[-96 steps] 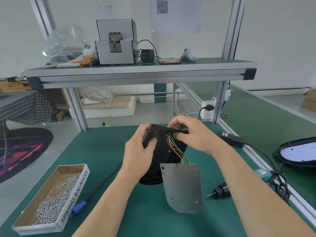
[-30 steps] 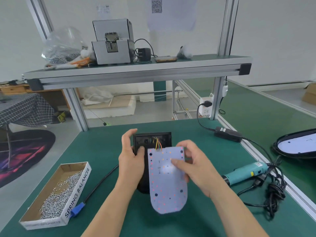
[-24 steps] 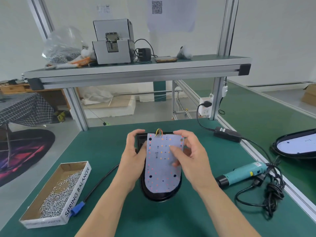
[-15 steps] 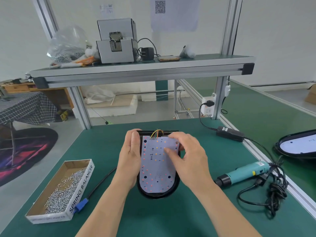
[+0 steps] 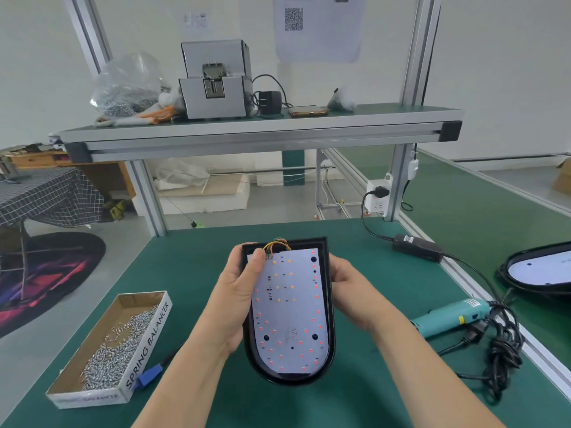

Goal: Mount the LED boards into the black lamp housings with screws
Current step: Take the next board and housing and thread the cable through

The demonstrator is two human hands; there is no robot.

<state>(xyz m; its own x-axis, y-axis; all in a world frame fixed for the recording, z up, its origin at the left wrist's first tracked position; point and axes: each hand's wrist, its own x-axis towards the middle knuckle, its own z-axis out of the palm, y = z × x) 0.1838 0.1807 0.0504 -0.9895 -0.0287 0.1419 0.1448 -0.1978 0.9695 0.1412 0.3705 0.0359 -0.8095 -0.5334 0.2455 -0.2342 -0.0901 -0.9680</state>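
A black lamp housing [image 5: 330, 319] with a rounded near end lies in the middle of the green table. A white LED board [image 5: 290, 316] dotted with red and orange LEDs sits inside it, face up. Coloured wires [image 5: 276, 244] arch over the board's far edge. My left hand [image 5: 238, 291] grips the housing's left side, its thumb pressing the board's top left corner beside the wires. My right hand [image 5: 346, 285] grips the right side, fingers curled round the rim. A teal electric screwdriver [image 5: 451, 316] lies to the right. A cardboard box of screws [image 5: 114, 347] stands on the left.
A second black lamp with a white board [image 5: 543, 270] lies at the far right. A tangled black cable [image 5: 500, 350] trails from the screwdriver; a power adapter [image 5: 417, 247] lies behind. A blue-ended cable [image 5: 150, 373] lies beside the box. An overhead shelf [image 5: 256, 134] carries a screw feeder machine.
The LED board was turned face up and laid into the housing. My right hand moved off the board to the housing's right side; my left thumb now presses the board's top corner.
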